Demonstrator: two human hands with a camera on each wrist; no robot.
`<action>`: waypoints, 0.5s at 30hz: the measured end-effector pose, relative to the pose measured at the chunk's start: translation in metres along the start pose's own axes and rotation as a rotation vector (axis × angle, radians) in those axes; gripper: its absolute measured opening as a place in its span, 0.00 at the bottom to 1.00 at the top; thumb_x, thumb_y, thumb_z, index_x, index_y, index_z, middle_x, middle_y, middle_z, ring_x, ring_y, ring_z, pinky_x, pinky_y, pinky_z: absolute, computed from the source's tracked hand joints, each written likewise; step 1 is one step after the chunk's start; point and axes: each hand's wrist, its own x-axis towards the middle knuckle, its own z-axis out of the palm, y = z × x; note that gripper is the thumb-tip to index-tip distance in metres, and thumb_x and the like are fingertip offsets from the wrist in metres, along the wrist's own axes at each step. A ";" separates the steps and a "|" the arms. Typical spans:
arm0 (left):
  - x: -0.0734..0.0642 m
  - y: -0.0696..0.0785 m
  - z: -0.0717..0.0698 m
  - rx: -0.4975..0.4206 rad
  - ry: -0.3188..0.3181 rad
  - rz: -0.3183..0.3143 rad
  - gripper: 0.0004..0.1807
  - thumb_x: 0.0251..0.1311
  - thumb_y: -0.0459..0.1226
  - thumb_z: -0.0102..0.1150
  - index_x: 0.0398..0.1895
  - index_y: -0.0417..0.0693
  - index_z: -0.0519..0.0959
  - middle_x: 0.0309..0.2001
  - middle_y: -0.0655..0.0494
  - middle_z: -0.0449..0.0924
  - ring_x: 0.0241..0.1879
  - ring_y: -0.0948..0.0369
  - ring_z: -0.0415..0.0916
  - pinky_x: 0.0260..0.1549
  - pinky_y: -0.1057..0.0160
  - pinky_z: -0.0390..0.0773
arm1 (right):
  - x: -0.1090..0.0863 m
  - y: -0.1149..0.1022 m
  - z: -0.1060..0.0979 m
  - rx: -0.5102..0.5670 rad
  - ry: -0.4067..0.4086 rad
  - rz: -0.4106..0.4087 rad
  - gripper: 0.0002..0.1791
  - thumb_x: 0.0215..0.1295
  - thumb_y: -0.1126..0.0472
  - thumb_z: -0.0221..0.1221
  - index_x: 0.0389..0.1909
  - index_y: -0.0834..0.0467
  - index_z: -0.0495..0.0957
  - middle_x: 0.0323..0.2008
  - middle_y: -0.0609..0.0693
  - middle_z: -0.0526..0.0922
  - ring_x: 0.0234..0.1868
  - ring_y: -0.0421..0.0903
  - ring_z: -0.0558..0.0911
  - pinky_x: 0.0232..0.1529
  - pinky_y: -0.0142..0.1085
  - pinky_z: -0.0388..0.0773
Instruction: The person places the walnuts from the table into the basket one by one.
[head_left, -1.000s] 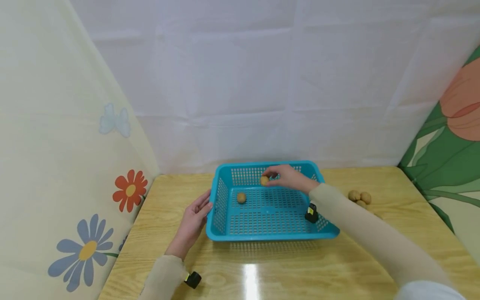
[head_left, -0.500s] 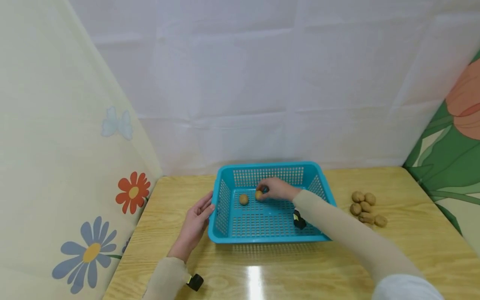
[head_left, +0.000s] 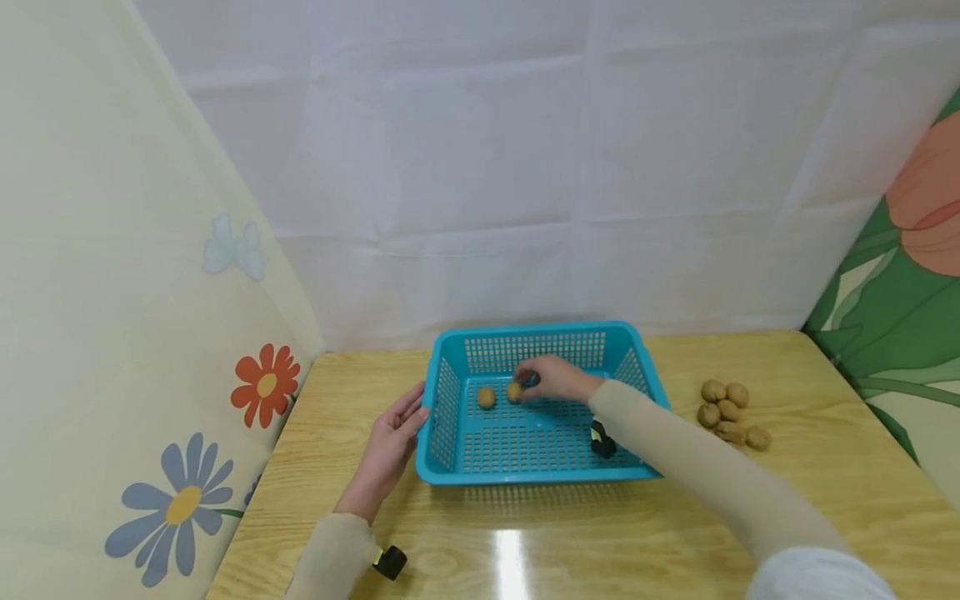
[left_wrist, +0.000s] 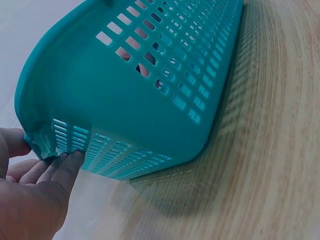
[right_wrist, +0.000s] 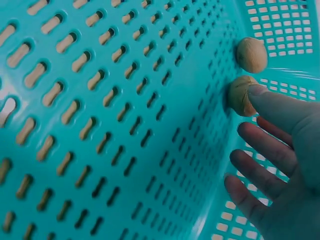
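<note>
A blue plastic basket (head_left: 540,478) with perforated walls stands on the wooden table. My left hand (head_left: 390,437) grips its left rim; in the left wrist view the thumb lies at the rim and the fingers reach underneath against the end wall. Inside the basket, my right hand (head_left: 555,379) pinches a walnut (right_wrist: 239,97) right at the basket's floor, thumb on its near side, the other fingers spread. A second walnut (right_wrist: 251,55) lies close beside it, just to its left in the head view.
Several more walnuts (head_left: 727,409) lie in a loose cluster on the table (head_left: 600,542), right of the basket. A white cloth (head_left: 480,167) hangs behind the table, and flower-printed cloths border both sides.
My right hand has lowered the walnut from near the basket's back wall to the floor, beside the other walnut. The left hand has kept its grip on the rim.
</note>
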 end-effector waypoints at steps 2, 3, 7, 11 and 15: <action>0.000 0.000 0.000 0.001 -0.003 0.000 0.30 0.80 0.36 0.51 0.81 0.46 0.60 0.78 0.45 0.63 0.69 0.59 0.72 0.56 0.68 0.79 | -0.005 0.001 -0.004 0.016 0.006 -0.005 0.22 0.68 0.57 0.70 0.60 0.58 0.82 0.55 0.52 0.85 0.58 0.52 0.82 0.58 0.47 0.80; 0.000 0.000 0.000 0.005 -0.005 0.003 0.30 0.80 0.36 0.51 0.82 0.45 0.60 0.78 0.45 0.63 0.69 0.59 0.71 0.56 0.68 0.79 | -0.008 0.001 -0.007 0.023 0.009 -0.008 0.22 0.68 0.57 0.70 0.61 0.59 0.81 0.55 0.52 0.85 0.58 0.52 0.82 0.58 0.47 0.81; 0.000 0.000 0.001 0.008 -0.001 0.003 0.30 0.80 0.36 0.51 0.81 0.46 0.61 0.78 0.45 0.64 0.69 0.59 0.72 0.55 0.68 0.80 | -0.022 -0.002 -0.022 0.064 0.017 -0.010 0.23 0.70 0.56 0.68 0.63 0.59 0.80 0.58 0.54 0.84 0.61 0.55 0.81 0.60 0.49 0.79; 0.001 -0.001 0.000 0.011 0.004 0.007 0.30 0.80 0.36 0.52 0.81 0.46 0.61 0.78 0.45 0.64 0.66 0.62 0.74 0.55 0.68 0.80 | -0.037 -0.007 -0.039 0.089 0.024 -0.009 0.24 0.71 0.54 0.67 0.64 0.58 0.79 0.61 0.56 0.83 0.63 0.56 0.79 0.63 0.50 0.77; 0.001 -0.002 -0.001 0.011 0.010 0.008 0.30 0.79 0.37 0.53 0.81 0.45 0.61 0.77 0.45 0.65 0.64 0.65 0.75 0.54 0.68 0.80 | -0.053 -0.010 -0.055 0.069 0.055 -0.034 0.24 0.72 0.52 0.67 0.64 0.56 0.79 0.61 0.56 0.83 0.62 0.55 0.80 0.61 0.50 0.78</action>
